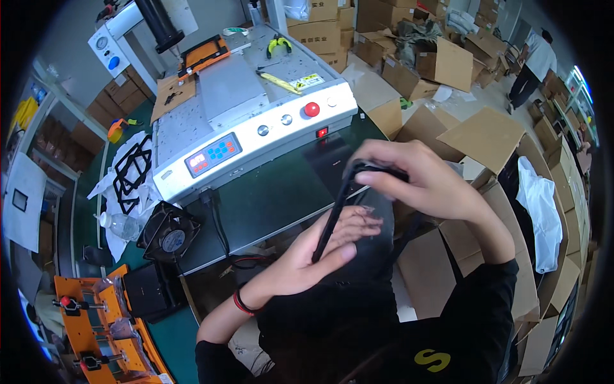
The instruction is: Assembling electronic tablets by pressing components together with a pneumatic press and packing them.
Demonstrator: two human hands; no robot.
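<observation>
My right hand grips the upper corner of a thin black frame-like part, thumb on one side and fingers bent over the other. It is held tilted above my lap, at the front edge of the green bench, and shows mostly edge-on. Its lower end rests against the palm of my left hand, whose fingers are stretched out and slightly smeared by motion. Beyond my hands, a flat black panel lies on the bench in front of the white press machine.
The machine bears an orange fixture, yellow-handled cutters and a yellow knife. Left are black frames, a bottle, a fan and an orange clamp jig. Cardboard boxes crowd the right; a person stands far off.
</observation>
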